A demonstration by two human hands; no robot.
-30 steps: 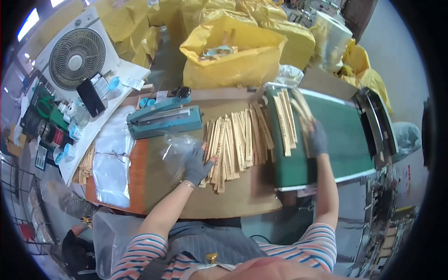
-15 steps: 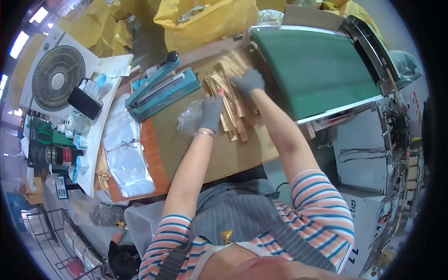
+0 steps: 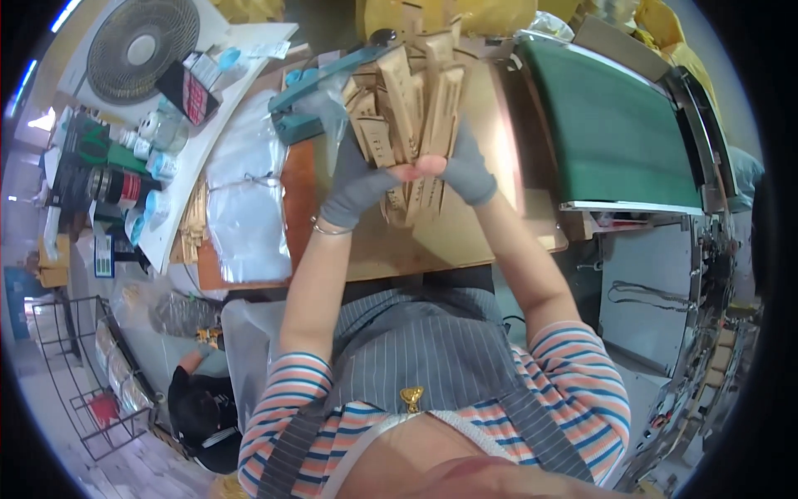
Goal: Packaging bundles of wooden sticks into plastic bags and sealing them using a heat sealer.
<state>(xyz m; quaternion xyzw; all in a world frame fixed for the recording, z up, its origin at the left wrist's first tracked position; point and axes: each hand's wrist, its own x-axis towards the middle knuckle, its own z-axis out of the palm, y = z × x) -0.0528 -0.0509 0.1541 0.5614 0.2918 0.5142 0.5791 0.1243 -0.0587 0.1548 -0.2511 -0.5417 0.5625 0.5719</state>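
Note:
Both my hands, in grey fingerless-tipped gloves, grip one loose bundle of narrow tan packets (image 3: 403, 100) with dark print, raised above the table. My left hand (image 3: 357, 187) wraps the bundle's left side, and my right hand (image 3: 470, 170) closes round its right side. The two thumbs meet across the front. The packets stand roughly upright, their far ends fanned unevenly. A crumpled clear plastic bag (image 3: 332, 108) hangs beside my left hand; whether the fingers hold it cannot be seen. Behind it, the teal bar sealer (image 3: 295, 129) is partly covered.
A stack of clear bags (image 3: 245, 220) tied with string lies on the table's left. Beyond it, a white shelf (image 3: 179, 195) carries jars, cups and a fan (image 3: 141, 50). A green conveyor belt (image 3: 615, 125) runs at right. Another person (image 3: 199, 407) is at lower left.
The packets that lay on the table are now gathered and lifted between both hands. My right hand has come in from the far side. The view has shifted too.

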